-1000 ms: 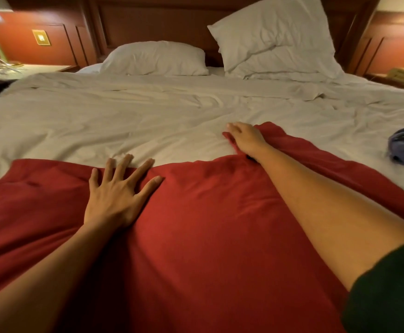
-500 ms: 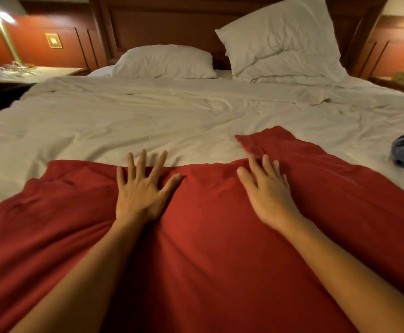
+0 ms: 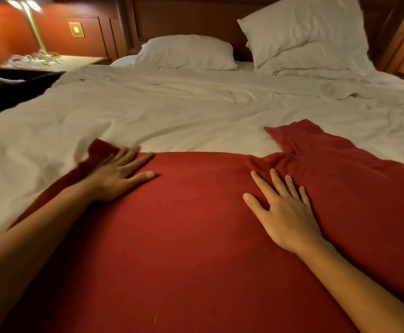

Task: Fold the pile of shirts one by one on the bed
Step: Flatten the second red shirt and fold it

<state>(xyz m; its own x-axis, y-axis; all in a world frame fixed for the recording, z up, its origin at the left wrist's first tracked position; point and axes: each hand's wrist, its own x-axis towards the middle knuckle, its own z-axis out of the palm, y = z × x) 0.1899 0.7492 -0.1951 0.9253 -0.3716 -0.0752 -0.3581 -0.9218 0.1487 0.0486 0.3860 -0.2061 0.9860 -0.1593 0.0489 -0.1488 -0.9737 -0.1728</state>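
A large red shirt [image 3: 196,236] lies spread across the near part of the bed [image 3: 172,111], one sleeve reaching out to the far right. My left hand [image 3: 119,176] lies flat on the shirt's far left corner, fingers straight, with a blurred flap of red cloth just beyond it. My right hand [image 3: 282,210] rests flat on the shirt right of centre, fingers spread, below a bunch of wrinkles near the sleeve. Neither hand grips the fabric.
Two white pillows [image 3: 186,52] [image 3: 306,34] lean against the dark wooden headboard. A nightstand [image 3: 52,62] with a brass lamp and white cables stands at the far left. A dark object [image 3: 8,92] lies at the bed's left edge. White rumpled sheet fills the middle.
My left hand has slid leftward along the shirt's far edge. My right hand has moved rightward and nearer. The view has swung left, so the blue garment at the right is out of frame.
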